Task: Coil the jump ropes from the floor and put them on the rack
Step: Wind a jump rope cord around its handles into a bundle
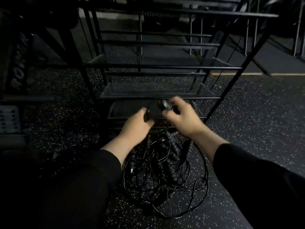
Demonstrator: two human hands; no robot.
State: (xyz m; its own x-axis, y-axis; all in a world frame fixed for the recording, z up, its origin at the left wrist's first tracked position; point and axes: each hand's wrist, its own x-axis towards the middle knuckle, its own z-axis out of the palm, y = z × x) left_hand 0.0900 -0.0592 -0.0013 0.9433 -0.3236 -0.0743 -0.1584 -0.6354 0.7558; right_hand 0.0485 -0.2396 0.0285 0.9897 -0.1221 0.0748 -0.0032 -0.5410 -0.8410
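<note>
A tangled heap of black jump ropes (165, 176) lies on the speckled floor below my hands, thin cords looping over several ribbed handles. My left hand (137, 126) is closed around a black handle that points up and away. My right hand (181, 116) grips another black handle end, blurred by motion, just right of the left hand. Both hands hover in front of the lowest shelf of the black metal rack (155, 97), which rises in several tiers ahead of me. Cords hang from my hands down into the heap.
Speckled rubber floor (247, 123) spreads to the right and left of the rack. A dark frame with white lettering (18, 70) and a pale perforated plate (9, 119) stand at the left. More dark gym frames stand behind the rack.
</note>
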